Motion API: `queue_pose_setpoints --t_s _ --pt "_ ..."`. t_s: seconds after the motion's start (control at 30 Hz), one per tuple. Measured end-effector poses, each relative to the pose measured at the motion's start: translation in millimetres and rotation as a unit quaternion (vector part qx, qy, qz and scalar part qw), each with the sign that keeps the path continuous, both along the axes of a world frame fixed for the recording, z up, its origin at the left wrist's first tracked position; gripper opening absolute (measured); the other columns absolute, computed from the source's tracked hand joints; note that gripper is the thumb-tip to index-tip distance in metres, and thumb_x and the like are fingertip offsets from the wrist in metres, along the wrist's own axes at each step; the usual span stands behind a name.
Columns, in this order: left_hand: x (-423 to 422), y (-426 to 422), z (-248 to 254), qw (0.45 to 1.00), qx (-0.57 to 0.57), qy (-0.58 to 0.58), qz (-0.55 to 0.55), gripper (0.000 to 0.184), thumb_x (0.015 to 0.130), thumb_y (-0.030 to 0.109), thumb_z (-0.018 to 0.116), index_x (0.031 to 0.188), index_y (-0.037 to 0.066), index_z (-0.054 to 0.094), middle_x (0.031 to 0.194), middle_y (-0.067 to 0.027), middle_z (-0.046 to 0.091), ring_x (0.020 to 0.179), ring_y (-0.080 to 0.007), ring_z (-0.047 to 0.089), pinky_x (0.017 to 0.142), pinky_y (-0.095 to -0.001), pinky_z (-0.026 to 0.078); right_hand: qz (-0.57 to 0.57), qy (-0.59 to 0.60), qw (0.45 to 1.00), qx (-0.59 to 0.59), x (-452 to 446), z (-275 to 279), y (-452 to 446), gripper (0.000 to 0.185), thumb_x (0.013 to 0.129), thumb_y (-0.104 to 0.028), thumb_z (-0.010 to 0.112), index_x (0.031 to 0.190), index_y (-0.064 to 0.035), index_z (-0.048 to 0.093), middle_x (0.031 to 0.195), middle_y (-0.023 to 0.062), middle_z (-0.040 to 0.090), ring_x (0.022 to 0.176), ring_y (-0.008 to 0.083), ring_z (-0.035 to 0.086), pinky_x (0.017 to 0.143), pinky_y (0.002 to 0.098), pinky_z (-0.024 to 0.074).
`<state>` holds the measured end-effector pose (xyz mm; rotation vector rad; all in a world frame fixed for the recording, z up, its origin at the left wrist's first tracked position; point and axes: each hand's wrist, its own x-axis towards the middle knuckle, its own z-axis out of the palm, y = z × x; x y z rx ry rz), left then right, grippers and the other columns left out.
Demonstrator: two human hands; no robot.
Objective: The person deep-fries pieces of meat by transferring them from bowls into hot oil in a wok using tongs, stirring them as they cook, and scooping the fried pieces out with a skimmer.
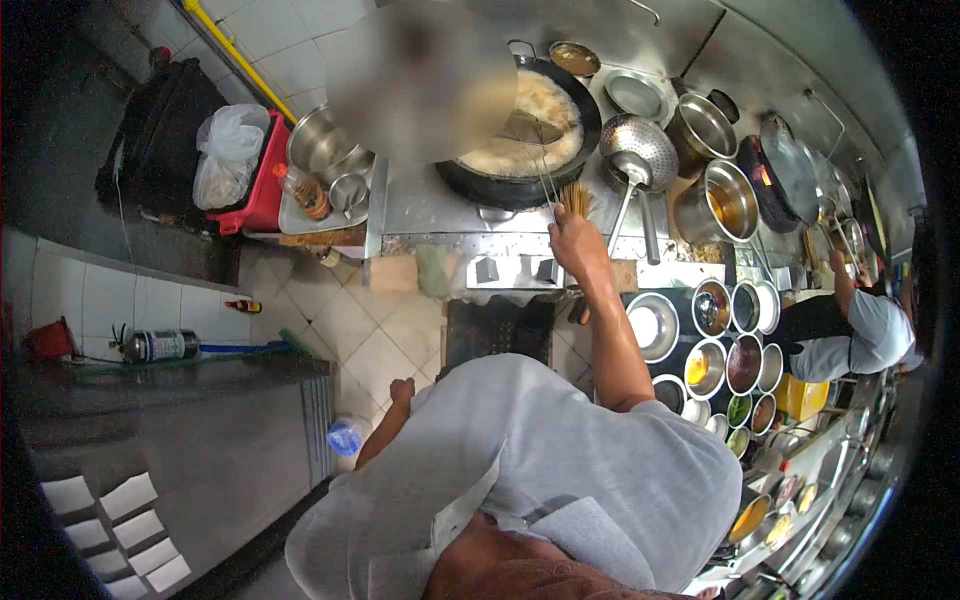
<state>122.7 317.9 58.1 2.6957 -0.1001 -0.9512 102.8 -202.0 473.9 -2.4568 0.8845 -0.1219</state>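
My right hand (575,242) is closed around the thin wire handle of a skimmer (530,128), whose flat head dips into the wok. The black wok (592,125) sits on the stove, full of pale, foaming liquid. Right beside my fingers is a straw wok brush (578,198); I cannot tell whether they touch it. Low at my side hangs my left hand (402,391), its fingers curled in with nothing visible in them. A perforated ladle (638,150) rests just right of the wok. A blurred patch hides the wok's left part.
Metal pots (716,200) crowd the counter to the right. Below them stand several bowls of ingredients (706,365). At far right a co-worker (880,330) works. A red crate (262,190) and a sauce bottle (303,192) stand left; a dark counter (200,440) runs along the lower left.
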Motion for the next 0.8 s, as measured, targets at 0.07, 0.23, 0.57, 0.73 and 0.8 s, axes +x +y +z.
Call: queue_pose_setpoints --t_s 0.07,0.23,0.57,0.73,0.8 --pt "-3.3 1.9 -2.0 1.0 0.01 0.006 0.008 0.043 0.076 0.033 0.06 0.086 -0.009 0.068 0.095 -0.0307 0.067 0.091 -0.0437 0.066 0.085 -0.048 0.052 0.015 0.017 1.0 -0.003 -2.8 5.4 0.4 0.037 0.091 -0.024 0.055 0.122 -0.0045 0.063 0.091 0.0299 0.066 0.088 0.0473 0.064 0.082 0.0533 0.0499" --pt "-15.6 0.1 2.0 0.981 -0.005 0.073 0.182 0.041 0.074 0.033 0.061 0.08 -0.007 0.068 0.091 -0.0298 0.068 0.088 -0.0437 0.066 0.083 -0.0476 0.053 0.012 0.013 0.999 0.047 -7.1 13.7 11.7 0.045 0.089 -0.026 0.058 0.128 -0.0035 0.059 0.094 0.0307 0.066 0.087 0.0456 0.066 0.083 0.0502 0.0505" --pt "-16.7 -5.6 21.2 0.982 0.063 -0.075 -0.162 0.032 0.082 0.028 0.056 0.077 0.0 0.069 0.083 -0.0252 0.068 0.076 -0.0397 0.066 0.07 -0.0504 0.052 -0.029 -0.105 0.889 0.445 14.6 -26.1 39.7 0.065 0.09 -0.017 0.065 0.144 -0.0001 0.034 0.075 0.0102 0.058 0.057 0.0188 0.062 0.043 0.0307 0.0531" --pt "-14.4 12.7 -0.7 0.948 -0.011 -0.135 -0.287 0.027 0.078 0.025 0.058 0.076 0.0 0.069 0.081 -0.0246 0.068 0.073 -0.0404 0.066 0.066 -0.0512 0.051 -0.053 -0.112 0.836 0.534 21.2 -39.7 45.2 0.065 0.091 -0.02 0.067 0.143 0.0004 0.034 0.087 0.0144 0.061 0.053 0.0192 0.06 0.046 0.0323 0.0549" --pt "-13.3 8.9 -5.7 0.998 0.004 0.031 0.051 0.028 0.075 0.024 0.059 0.076 -0.001 0.07 0.079 -0.0256 0.068 0.073 -0.0422 0.066 0.068 -0.051 0.052 -0.073 -0.125 0.833 0.534 22.9 -44.5 45.7 0.064 0.092 -0.024 0.066 0.143 0.0 0.034 0.087 0.0146 0.06 0.056 0.02 0.061 0.048 0.0328 0.0554"
